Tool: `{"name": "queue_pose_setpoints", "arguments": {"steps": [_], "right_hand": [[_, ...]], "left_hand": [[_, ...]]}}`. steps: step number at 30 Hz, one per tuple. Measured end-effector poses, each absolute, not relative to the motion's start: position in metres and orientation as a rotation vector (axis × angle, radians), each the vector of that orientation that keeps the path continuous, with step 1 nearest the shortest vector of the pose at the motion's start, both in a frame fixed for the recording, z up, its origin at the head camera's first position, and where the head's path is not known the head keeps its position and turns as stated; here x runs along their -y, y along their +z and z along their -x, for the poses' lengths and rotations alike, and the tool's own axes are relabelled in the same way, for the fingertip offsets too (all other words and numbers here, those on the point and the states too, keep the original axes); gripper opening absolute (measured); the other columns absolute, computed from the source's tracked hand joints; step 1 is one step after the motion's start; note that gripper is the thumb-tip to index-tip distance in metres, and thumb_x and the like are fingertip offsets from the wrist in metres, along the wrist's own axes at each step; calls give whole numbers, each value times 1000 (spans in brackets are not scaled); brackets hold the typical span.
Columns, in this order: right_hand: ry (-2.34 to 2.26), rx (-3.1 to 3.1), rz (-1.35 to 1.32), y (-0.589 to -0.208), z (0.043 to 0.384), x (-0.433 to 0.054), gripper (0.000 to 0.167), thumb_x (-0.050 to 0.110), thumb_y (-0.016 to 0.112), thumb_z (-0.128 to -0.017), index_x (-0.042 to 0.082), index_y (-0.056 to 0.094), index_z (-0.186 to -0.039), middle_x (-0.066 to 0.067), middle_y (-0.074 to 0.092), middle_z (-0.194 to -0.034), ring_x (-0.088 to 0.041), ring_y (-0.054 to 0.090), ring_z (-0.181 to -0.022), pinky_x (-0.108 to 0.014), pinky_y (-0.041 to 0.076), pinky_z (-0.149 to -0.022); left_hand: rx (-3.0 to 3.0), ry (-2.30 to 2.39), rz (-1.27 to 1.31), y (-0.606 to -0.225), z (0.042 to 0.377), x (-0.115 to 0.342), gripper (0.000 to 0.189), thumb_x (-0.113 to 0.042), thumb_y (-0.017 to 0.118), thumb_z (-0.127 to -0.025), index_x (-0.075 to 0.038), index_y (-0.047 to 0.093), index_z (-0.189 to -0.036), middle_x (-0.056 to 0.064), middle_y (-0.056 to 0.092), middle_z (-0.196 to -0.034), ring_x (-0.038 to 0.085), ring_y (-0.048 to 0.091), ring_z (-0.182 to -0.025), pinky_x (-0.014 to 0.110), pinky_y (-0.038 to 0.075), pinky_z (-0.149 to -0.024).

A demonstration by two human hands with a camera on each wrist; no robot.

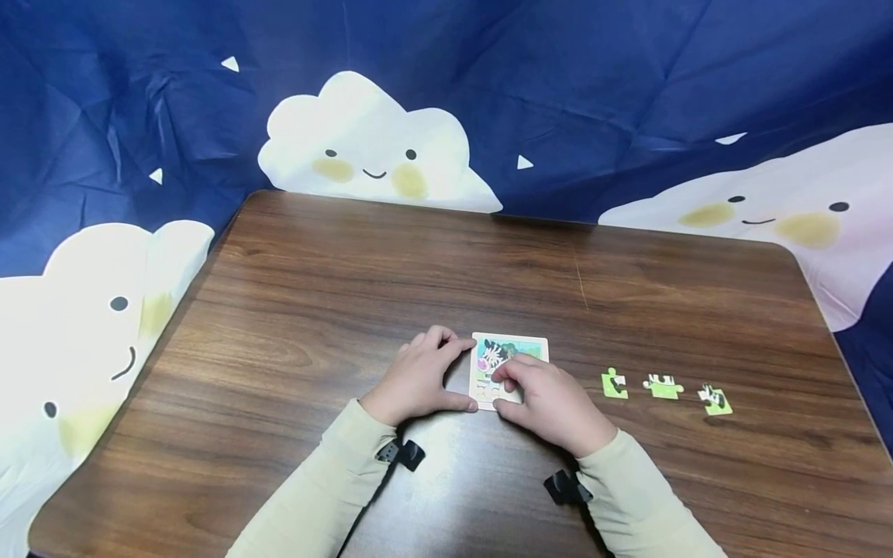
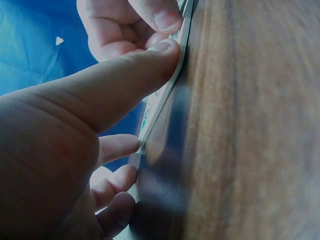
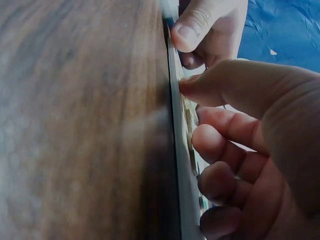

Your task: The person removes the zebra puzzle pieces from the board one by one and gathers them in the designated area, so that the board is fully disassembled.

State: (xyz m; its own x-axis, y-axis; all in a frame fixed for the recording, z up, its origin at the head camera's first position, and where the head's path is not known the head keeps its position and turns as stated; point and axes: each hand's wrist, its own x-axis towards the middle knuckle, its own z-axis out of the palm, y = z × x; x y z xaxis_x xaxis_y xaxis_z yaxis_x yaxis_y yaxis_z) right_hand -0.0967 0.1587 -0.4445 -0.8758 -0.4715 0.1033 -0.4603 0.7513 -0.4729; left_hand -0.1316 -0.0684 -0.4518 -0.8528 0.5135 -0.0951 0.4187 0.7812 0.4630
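Left hand [image 1: 416, 380] spread wide, thumb and index far apart, thumb on the board's [image 1: 512, 336] near-left corner, index at its far-left one; other fingers bent, beside the board. Right hand [image 1: 547, 394] reaches over the board from its right, wrist angled inward, fingers bent down onto the picture, thumb low by the near edge (can't tell if a piece is pinched). So the board lies flat between both hands on the table [image 1: 300, 310]. Three loose pieces [image 1: 668, 390] sit in a row right of the right hand, well apart from it.
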Motion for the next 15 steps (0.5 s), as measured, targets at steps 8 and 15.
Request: {"name": "queue_pose_setpoints", "arguments": {"steps": [8, 15], "right_hand": [[-855, -2941, 632, -444, 93, -184, 20, 17, 77, -77, 15, 69, -95, 10, 53, -81, -7, 50, -73, -30, 44, -68], [-882, -2941, 562, -445, 97, -200, 18, 13, 77, -78, 13, 69, -95, 9, 51, -78, -8, 50, -71, -30, 44, -68]], "left_hand": [[-2735, 646, -725, -451, 130, 69, 94, -59, 84, -70, -24, 50, -149, 1, 48, -131, 20, 47, -110, 40, 40, -87], [-2750, 624, -731, -450, 131, 69, 94, -60, 84, -69, -24, 49, -150, 0, 48, -130, 20, 47, -109, 40, 40, -86]]}}
